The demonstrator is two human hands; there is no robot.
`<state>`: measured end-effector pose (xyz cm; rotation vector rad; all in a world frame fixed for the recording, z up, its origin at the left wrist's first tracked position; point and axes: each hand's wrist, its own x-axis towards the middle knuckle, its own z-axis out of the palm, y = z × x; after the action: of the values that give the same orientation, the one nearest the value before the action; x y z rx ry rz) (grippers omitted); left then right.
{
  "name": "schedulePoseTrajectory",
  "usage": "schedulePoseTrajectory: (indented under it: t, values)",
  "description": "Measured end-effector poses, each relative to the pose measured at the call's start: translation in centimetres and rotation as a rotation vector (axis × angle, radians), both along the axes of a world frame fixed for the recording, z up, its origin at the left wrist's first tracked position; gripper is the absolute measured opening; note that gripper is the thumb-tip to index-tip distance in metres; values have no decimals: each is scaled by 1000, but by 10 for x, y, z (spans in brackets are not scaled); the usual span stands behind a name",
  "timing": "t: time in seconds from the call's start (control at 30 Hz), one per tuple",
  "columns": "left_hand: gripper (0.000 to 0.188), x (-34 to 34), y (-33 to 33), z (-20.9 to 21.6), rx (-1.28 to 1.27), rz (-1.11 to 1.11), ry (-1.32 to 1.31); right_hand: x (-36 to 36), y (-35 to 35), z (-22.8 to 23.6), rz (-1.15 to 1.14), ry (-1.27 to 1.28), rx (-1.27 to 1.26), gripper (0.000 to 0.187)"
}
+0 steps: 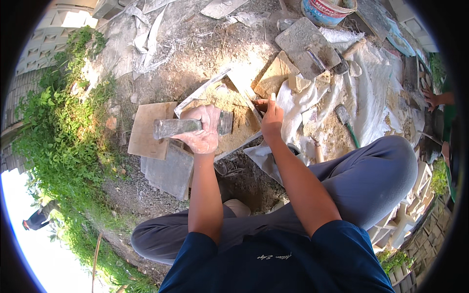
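My left hand [205,128] is wrapped round a grey rectangular bar [166,129], whose ends stick out on both sides of the fist. Pale powder coats that hand. Below it lies a square frame [201,92] with sandy, tan material [244,129] inside; the hand and bar hide part of it. My right hand [271,117] is at the frame's right side, thumb raised and apart from the fingers, which reach to the frame's edge. No held thing shows in it.
Left of the frame lie a brown board [149,129] and a grey board [168,171]. Rightward are a white sheet [369,105], a green-handled trowel [344,116], a flat slab [308,46] and a bucket [325,14]. Plants [53,127] border the left. Another person's hand [431,99] shows far right.
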<state>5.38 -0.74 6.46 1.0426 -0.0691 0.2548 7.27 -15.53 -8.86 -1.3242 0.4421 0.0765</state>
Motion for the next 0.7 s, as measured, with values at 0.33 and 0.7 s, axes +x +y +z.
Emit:
schedulePoseTrajectory:
  t: [0.33, 0.7]
  values:
    - [88, 3, 8, -13, -178, -181, -177, 1, -2, -8, 52, -28, -121, 63]
    - [89, -14, -19, 12, 36, 397, -395, -2, 2, -5, 2, -39, -4, 54]
